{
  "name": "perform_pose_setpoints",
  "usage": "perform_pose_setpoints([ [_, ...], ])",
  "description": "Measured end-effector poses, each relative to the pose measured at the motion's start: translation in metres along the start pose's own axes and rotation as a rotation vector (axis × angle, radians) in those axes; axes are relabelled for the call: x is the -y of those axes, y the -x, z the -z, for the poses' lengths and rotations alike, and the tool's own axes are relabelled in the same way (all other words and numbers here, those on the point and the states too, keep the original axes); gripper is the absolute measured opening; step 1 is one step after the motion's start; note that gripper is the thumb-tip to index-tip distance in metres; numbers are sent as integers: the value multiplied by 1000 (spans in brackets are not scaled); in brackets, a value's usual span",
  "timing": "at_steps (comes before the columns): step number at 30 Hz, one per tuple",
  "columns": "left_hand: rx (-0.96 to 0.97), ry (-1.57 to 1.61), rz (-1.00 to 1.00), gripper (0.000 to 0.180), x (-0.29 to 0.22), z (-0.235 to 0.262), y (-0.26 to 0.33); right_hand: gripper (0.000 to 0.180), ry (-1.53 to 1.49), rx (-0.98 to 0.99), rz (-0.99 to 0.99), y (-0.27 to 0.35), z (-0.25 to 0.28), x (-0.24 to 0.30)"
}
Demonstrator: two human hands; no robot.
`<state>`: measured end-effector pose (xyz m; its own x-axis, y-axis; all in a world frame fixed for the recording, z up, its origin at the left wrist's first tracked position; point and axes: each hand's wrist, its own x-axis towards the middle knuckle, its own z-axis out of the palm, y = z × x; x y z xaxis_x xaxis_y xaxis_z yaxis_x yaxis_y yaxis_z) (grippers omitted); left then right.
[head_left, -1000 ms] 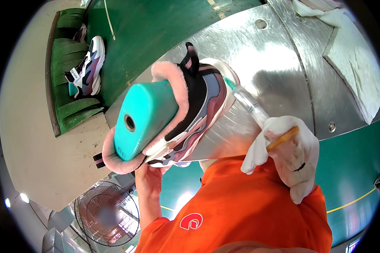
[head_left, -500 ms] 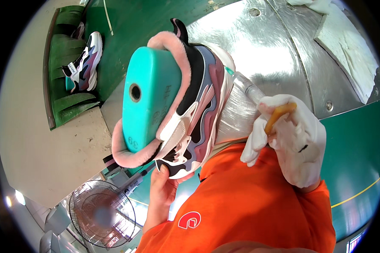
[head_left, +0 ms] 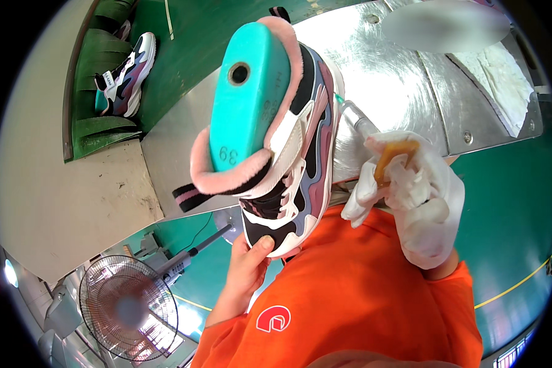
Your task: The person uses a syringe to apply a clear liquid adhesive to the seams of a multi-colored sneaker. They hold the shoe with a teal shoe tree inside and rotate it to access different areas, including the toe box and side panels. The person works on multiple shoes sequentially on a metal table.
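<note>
A sneaker in white, black, pink and purple-blue, with a fluffy pink collar, is held up over the metal table, toe toward me. A turquoise shoe last fills its opening. My left hand grips the toe, thumb on top and the other fingers beneath. My right hand, in a white glove, is closed around a clear syringe with a green tip. That tip meets the sneaker's side near the sole edge; whether it touches cannot be told. An amber-coloured piece shows between the gloved fingers.
Another sneaker lies on a green flapped rack at the far left. The shiny metal table carries a white sheet or cloth at right. A beige panel and a fan stand left.
The sneaker has moved up and right and turned somewhat more upright. My left hand came along, its thumb now showing on the toe. The syringe tip stays by the shoe's side.
</note>
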<state>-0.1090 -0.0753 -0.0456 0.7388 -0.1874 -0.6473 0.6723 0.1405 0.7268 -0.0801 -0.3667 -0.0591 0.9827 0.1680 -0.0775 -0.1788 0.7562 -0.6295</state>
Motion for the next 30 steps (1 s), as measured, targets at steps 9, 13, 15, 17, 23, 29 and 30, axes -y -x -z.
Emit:
perform_pose_setpoints([
  [9, -114, -989, -269, 64, -55, -12, 0, 82, 98, 14, 83, 9, -9, -1],
  [13, -122, -1014, -670, 67, -80, -56, -27, 80, 219, -72, 348, 5, 1, -3],
  [15, -62, -1025, -771, 64, -85, -70, -49, 79, 347, -168, 463, -2, 8, -3],
  [17, -34, -1026, -887, 60, -90, -81, -72, 82, 508, -314, 541, -5, 25, -3],
  [23, -247, -645, -742, 44, -157, -63, -142, 86, 887, -674, 714, -30, 82, 10],
  [29, -285, -646, -1069, 44, -277, -50, -276, 90, 935, -817, 801, -36, 99, 1],
  [30, -312, -687, -1109, 46, -297, -45, -299, 92, 963, -801, 826, -34, 103, 0],
])
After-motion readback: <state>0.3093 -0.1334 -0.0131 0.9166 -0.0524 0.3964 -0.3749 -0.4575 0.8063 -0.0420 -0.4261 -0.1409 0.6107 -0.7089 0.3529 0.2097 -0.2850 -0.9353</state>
